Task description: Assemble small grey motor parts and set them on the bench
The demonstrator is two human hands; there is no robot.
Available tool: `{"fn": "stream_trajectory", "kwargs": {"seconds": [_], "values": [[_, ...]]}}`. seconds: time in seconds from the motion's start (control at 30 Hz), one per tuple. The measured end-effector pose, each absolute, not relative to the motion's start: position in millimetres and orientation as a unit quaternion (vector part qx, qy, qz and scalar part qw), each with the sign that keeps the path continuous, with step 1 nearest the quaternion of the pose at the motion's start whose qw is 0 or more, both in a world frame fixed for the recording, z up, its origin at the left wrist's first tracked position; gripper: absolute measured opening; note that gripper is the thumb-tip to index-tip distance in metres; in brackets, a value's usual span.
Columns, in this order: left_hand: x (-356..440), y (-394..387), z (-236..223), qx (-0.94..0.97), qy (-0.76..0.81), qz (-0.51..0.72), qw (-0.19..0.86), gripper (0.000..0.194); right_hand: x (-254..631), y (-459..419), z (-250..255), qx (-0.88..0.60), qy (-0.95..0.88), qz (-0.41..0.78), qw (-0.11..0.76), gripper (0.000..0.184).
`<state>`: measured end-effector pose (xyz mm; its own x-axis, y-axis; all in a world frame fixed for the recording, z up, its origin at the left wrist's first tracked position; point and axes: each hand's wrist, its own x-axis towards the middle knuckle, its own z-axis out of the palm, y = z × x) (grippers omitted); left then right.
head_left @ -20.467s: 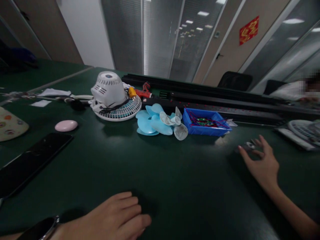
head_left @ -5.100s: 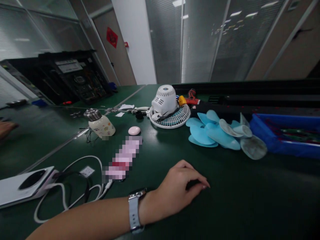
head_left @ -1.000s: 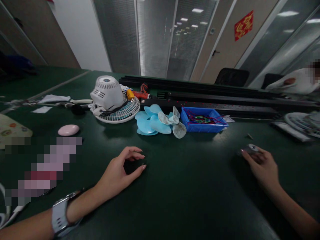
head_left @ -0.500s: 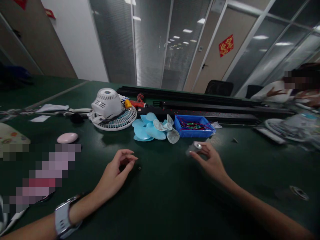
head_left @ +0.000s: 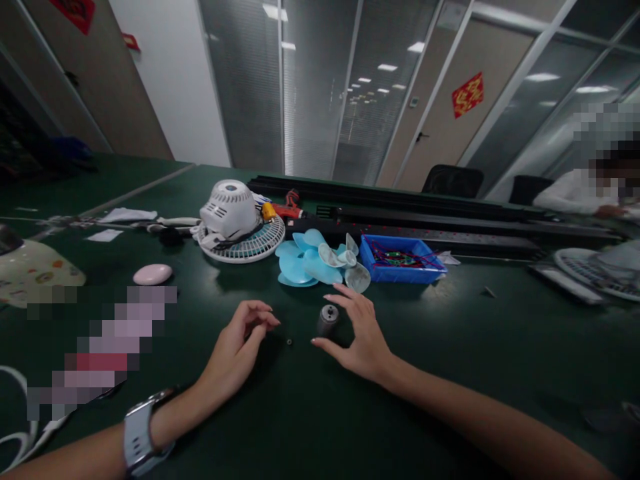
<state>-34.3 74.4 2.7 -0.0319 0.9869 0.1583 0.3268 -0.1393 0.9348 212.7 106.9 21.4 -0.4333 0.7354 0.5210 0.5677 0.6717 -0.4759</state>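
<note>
A small cylindrical motor [head_left: 328, 324], dark-sided with a metallic top, stands upright on the green table. My right hand [head_left: 357, 333] is open around its right side, thumb and fingers spread; no grip on the motor is visible. To the left, my left hand [head_left: 244, 340] hovers with its fingers loosely curled and a gap at the thumb. Nothing shows in that hand. A tiny ring-shaped part, perhaps a nut [head_left: 289, 342], lies on the table between the left fingertips and the motor.
Behind the hands are light-blue fan blades [head_left: 320, 263], a blue bin [head_left: 405, 272] of wires and a white fan housing [head_left: 233, 217]. Black rails [head_left: 425, 230] run across the back. A pink oval object [head_left: 153, 274] lies left. Another person [head_left: 575, 193] sits far right.
My right hand has moved left with the motor, which now stands upright near my left hand. The right fingers have spread from it. My left hand keeps nearly the same pose.
</note>
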Motion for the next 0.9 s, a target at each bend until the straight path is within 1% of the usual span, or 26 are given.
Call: {"fn": "stream_trajectory", "kwargs": {"seconds": [0.03,0.13,0.27,0.37,0.5,0.63,0.77,0.9], "values": [[-33.9,74.8,2.6,0.594,0.550,0.465,0.358,0.020,208.6,104.4,23.8,-0.368,-0.856,0.056,0.358,0.060],[-33.0,75.8,2.5,0.591,0.548,0.472,0.357,0.019,191.1,98.8,25.7,-0.313,-0.894,-0.056,0.315,0.040],[-32.9,75.9,1.3,0.594,0.537,0.478,0.361,0.017,171.8,98.3,16.1,-0.301,-0.907,-0.102,0.277,0.024],[-33.5,75.9,-0.4,0.599,0.533,0.474,0.364,0.017,169.5,99.4,12.3,-0.304,-0.900,-0.111,0.291,0.014],[-34.8,76.1,-2.2,0.601,0.541,0.466,0.359,0.018,186.5,103.2,22.4,-0.303,-0.875,-0.131,0.353,0.012],[-36.3,75.4,-2.4,0.604,0.549,0.447,0.365,0.019,217.3,115.0,27.6,-0.360,-0.824,-0.116,0.423,0.012],[-36.2,74.7,-0.5,0.605,0.552,0.440,0.366,0.021,234.5,123.2,20.4,-0.357,-0.833,-0.067,0.418,0.013],[-35.3,74.3,1.6,0.611,0.554,0.437,0.358,0.021,229.8,123.5,20.6,-0.343,-0.845,-0.004,0.409,0.017]]}}
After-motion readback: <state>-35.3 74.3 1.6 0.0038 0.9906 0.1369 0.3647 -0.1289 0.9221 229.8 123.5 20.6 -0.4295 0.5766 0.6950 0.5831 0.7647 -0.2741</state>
